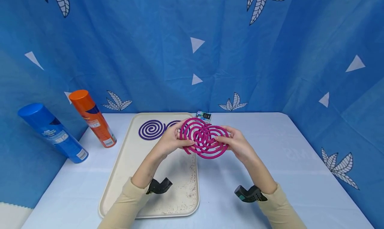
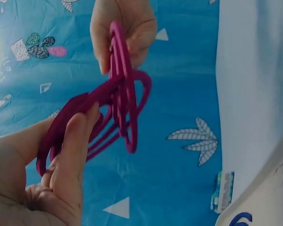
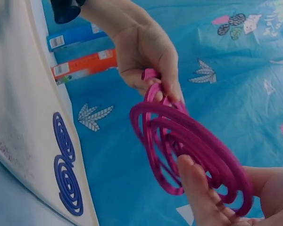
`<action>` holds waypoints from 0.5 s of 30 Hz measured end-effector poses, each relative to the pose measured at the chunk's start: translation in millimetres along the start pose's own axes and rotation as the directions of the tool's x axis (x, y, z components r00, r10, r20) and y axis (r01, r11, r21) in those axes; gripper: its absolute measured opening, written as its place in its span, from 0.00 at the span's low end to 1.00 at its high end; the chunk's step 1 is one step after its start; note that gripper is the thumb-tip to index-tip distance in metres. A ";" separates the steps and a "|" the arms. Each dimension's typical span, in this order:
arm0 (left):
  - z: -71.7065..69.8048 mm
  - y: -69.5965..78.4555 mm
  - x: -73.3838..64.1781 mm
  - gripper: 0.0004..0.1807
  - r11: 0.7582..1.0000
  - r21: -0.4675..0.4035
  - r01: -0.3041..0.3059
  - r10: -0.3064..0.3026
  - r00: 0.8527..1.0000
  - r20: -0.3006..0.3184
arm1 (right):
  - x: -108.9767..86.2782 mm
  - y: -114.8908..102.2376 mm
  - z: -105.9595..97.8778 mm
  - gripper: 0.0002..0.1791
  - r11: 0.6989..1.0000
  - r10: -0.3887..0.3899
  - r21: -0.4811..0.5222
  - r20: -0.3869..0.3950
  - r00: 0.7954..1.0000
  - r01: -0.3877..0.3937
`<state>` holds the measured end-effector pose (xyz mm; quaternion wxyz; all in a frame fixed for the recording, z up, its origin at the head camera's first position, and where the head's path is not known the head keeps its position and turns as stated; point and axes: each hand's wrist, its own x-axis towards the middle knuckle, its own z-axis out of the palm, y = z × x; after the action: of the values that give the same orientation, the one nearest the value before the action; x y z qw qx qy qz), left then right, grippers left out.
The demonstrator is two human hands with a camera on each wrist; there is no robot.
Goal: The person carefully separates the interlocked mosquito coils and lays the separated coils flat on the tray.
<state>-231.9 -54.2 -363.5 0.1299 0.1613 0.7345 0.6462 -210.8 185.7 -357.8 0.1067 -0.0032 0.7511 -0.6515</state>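
Two magenta mosquito coils are held up in the air, overlapping and nested partly into each other. My left hand [image 1: 171, 140] pinches the left coil [image 1: 194, 119] at its outer turns, thumb on the near face. The right coil [image 1: 210, 157] is pinched by my right hand [image 1: 238, 144], with the thumb laid across its turns. From the left wrist view, the magenta spirals [image 2: 131, 117] cross at an angle and their turns spread apart. On the tray behind lie two dark purple coils [image 1: 151, 129], side by side, one partly covered by my left hand.
A cream tray [image 1: 150, 202] lies under my left arm. Blue [image 1: 57, 135] and orange [image 1: 94, 120] spray cans stand at the left. A small printed packet [image 1: 204, 116] is at the tray's far right corner. Blue patterned cloth [image 1: 168, 49] encloses the back and sides.
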 end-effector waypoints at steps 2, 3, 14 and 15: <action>0.3 -1.0 0.4 0.45 1.000 -0.013 0.009 -0.009 1.000 0.001 | 2.1 1.5 -0.9 0.31 1.000 0.001 0.008 -0.015 1.000 -0.001; 0.5 -1.8 0.7 0.44 0.999 -0.028 0.015 -0.015 1.000 -0.005 | 3.1 2.2 -1.2 0.31 1.000 -0.004 0.016 -0.026 1.000 0.004; 3.1 -9.2 5.9 0.42 0.992 -0.122 0.025 -0.028 0.999 -0.021 | 5.4 4.0 -4.5 0.31 0.996 -0.086 0.022 -0.085 0.993 0.089; 2.6 -8.3 5.6 0.42 0.993 -0.116 0.022 -0.022 1.000 -0.003 | 5.4 3.5 -6.1 0.31 0.996 -0.087 0.012 -0.073 0.994 0.088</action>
<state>-236.5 -50.5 -372.0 0.1444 0.1440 0.6978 0.6866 -216.6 191.4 -361.3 0.0508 -0.0115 0.7486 -0.6609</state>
